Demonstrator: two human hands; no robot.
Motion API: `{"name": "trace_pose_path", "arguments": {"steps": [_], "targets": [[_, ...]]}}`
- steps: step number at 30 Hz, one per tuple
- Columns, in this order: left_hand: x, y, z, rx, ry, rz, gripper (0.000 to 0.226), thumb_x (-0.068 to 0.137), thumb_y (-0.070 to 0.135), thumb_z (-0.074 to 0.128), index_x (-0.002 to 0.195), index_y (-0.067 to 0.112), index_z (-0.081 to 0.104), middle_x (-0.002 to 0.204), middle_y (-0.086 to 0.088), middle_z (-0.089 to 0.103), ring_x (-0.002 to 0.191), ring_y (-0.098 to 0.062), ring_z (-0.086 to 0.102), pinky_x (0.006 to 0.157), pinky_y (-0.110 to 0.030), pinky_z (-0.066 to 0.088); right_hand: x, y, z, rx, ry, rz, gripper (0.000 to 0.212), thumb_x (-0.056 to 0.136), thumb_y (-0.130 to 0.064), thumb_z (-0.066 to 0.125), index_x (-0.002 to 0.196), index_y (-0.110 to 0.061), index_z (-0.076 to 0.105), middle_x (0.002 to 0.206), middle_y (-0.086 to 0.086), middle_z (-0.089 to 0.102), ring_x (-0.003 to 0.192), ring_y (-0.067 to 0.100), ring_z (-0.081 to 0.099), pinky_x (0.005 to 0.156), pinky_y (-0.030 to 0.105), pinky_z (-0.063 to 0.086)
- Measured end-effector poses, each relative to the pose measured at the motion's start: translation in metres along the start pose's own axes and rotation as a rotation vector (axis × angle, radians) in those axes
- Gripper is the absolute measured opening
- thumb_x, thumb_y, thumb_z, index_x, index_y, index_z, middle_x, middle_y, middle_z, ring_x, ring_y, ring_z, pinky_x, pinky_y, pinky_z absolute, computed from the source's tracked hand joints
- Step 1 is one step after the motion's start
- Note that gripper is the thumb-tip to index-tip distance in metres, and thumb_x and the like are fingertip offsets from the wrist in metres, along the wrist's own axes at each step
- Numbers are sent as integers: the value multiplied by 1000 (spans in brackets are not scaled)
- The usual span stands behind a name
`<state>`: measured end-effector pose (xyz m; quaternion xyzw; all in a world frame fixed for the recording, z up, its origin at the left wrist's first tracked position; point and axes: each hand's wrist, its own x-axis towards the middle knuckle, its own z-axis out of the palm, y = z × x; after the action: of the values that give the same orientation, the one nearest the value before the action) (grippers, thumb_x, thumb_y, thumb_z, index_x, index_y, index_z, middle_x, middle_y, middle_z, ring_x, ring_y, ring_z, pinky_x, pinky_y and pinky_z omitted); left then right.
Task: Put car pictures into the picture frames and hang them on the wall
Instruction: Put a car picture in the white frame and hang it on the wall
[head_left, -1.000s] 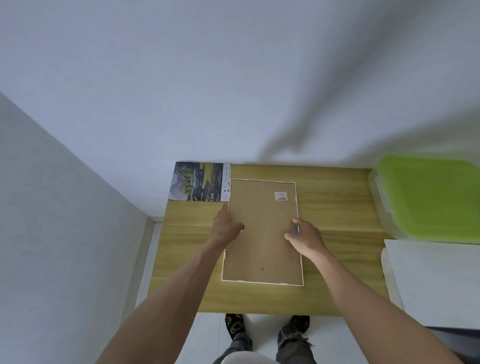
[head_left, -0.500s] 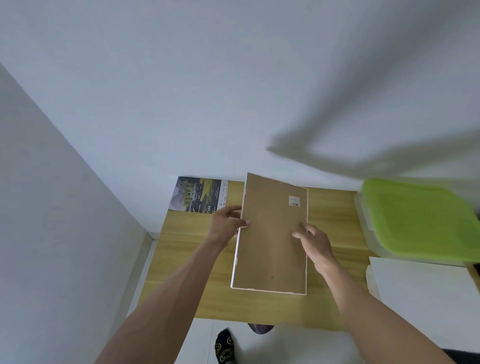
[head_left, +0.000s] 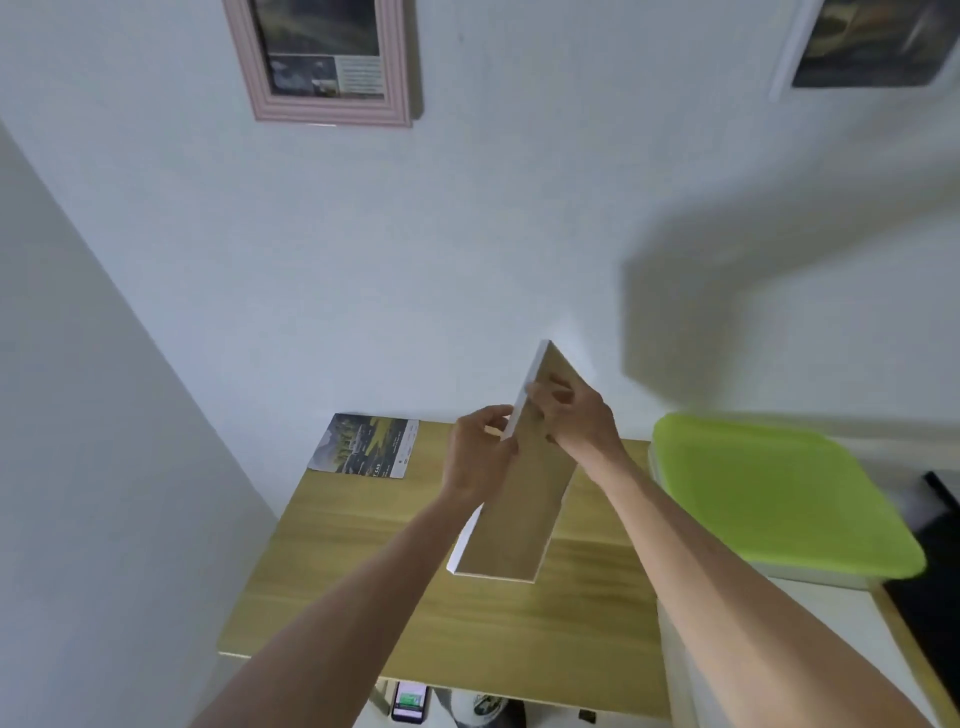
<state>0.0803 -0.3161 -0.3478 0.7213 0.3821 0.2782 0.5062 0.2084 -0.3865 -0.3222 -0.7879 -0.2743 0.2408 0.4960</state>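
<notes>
both hands hold the frame (head_left: 519, 499) above the table (head_left: 467, 623), tilted steeply, brown backing toward the camera, white edge on its left. left hand (head_left: 480, 454) grips the left edge, fingers curled round it. right hand (head_left: 574, 415) grips higher up, fingers on the backing near the top. car picture (head_left: 366, 445) lies flat at the table's far left corner, by the wall. green-lidded box (head_left: 779, 488) to the right. pink frame (head_left: 322, 62) hangs on the wall above; another picture (head_left: 878, 41) at upper right
</notes>
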Motion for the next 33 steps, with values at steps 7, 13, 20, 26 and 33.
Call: {"name": "trace_pose_path", "arguments": {"steps": [7,13,20,26,33], "targets": [[-36,46,63,69,-23,298,40,78,6,73,111,27,71,95,9,67,80,-8,66,72,-32,57,-3,-19,-76,91,163,-37,36,74,-26,68,108,-19,58,94,-3,67,86,23,71,78,46,60],[-42,77,84,105,-121,369,49,82,44,74,127,26,63,119,12,66,96,-3,65,92,-28,51,-10,-22,-133,141,255,-110,33,76,-26,63,109,-22,65,93,-5,72,83,22,71,76,47,61],[18,100,28,435,80,312,65,97,43,52,151,17,30,149,-10,36,136,-26,39,110,-40,35,-8,-57,-171,332,189,-201,33,76,-12,62,104,-27,71,93,2,74,80,24,69,76,41,57],[58,126,-34,276,45,228,53,98,30,52,148,21,36,127,-10,62,110,-27,61,90,-38,49,-4,-93,-177,457,148,-241,34,80,-11,62,108,-25,74,94,9,74,74,24,65,74,39,54],[76,165,-87,-280,-10,170,41,81,16,78,119,24,68,84,-11,67,79,-22,61,76,-37,51,6,-136,-164,275,228,-419,39,93,-21,60,130,-35,61,112,-17,64,110,13,60,95,35,50]]}}
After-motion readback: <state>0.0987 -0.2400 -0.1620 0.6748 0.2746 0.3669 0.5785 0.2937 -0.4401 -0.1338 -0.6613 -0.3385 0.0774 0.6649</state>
